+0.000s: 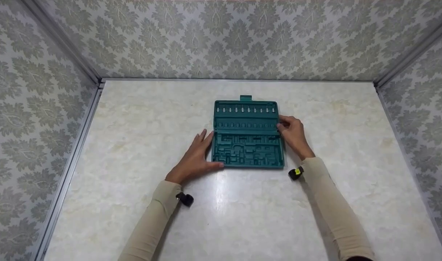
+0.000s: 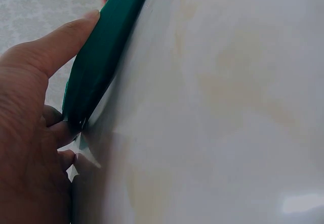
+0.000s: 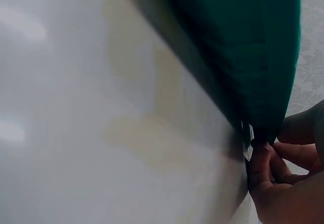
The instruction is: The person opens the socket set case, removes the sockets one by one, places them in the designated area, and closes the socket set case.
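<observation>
Item: green tool case (image 1: 246,130), unfolded flat in two halves, lying face up on the pale tabletop (image 1: 242,224). Place: about midway between the tabletop's left and right edges, nearer the far edge than the hands' wrists.

Far half: a row of small silver bits (image 1: 248,110) along its upper part, with a row of moulded slots below; a latch tab (image 1: 246,98) projects toward the tabletop's far edge.

Near half: moulded recesses (image 1: 248,150) of varied shapes, no tools seen seated in them.

Left hand (image 1: 194,158): at the case's near-left corner; thumb laid against the near side, fingers extended and spread along the left side, well apart from the thumb. How hard it presses cannot be told.

Right hand (image 1: 294,133): at the case's right side, by the fold; thumb and fingers together, pinching the edge there.

Also present: a dark wrist camera (image 1: 185,199) by the left sleeve; patterned wall (image 1: 217,40) beyond the tabletop's far edge.

Step in hand, as judged: handling or steadying the unfolded case from both sides. Any next move seems to call for level support, so that the bits stay in their row.
</observation>
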`<state>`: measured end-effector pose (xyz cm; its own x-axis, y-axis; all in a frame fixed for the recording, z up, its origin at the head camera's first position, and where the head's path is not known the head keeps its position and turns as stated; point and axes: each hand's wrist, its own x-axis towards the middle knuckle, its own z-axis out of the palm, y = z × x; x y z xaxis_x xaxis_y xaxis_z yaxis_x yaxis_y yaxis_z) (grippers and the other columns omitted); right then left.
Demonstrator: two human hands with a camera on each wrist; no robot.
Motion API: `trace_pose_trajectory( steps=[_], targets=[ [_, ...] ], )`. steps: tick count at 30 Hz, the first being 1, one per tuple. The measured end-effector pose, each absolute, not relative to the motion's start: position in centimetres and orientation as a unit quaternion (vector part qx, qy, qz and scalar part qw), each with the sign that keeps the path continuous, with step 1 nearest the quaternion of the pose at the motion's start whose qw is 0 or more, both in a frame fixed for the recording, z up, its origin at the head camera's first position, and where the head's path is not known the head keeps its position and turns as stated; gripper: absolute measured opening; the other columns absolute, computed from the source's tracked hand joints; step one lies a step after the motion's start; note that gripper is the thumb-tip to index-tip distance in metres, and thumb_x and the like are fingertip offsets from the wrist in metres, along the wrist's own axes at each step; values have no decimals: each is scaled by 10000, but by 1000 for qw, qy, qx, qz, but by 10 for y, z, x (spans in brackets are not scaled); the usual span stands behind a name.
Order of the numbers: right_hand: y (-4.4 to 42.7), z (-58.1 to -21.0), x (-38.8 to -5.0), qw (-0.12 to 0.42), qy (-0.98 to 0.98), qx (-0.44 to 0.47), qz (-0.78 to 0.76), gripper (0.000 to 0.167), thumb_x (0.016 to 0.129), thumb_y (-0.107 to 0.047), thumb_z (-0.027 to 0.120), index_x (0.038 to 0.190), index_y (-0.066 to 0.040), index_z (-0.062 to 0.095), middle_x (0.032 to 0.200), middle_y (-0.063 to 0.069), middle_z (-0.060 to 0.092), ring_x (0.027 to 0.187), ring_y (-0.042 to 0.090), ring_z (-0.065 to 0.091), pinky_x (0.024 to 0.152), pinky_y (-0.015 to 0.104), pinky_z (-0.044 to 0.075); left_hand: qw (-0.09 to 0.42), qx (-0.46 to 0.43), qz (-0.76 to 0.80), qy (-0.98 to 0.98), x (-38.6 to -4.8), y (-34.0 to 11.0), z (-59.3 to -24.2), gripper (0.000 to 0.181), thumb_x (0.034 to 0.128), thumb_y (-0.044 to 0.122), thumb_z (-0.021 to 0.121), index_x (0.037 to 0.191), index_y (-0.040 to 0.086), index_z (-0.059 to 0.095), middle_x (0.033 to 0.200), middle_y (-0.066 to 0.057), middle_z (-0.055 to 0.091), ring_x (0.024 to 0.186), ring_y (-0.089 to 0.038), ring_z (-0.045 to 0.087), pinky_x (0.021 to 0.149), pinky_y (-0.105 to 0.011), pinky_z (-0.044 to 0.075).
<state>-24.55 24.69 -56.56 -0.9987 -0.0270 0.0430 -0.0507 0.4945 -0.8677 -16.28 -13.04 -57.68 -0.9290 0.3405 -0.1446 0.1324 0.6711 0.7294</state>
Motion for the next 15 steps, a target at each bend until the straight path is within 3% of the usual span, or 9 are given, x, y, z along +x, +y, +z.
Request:
trace_pose_trajectory(
  steps=[8,15],
  targets=[
    [261,-551,-251,-3,-880,-8,475,383,1129,-131,600,1442,77,673,1346,258,716,1209,358,678,1017,482,557,138,133,386,903,-163,-130,-577,1270,827,719,855,1791,317,133,1862,-25,3,1709,-325,-41,1368,-581,103],
    [268,-545,-252,40,-889,39,454,316,1113,-110,644,1362,65,729,1308,238,712,1149,360,670,986,488,554,136,135,394,899,-162,-132,-577,1267,820,720,859,1790,329,144,1862,-32,3,1709,-336,-38,1366,-595,103]
  ],
)
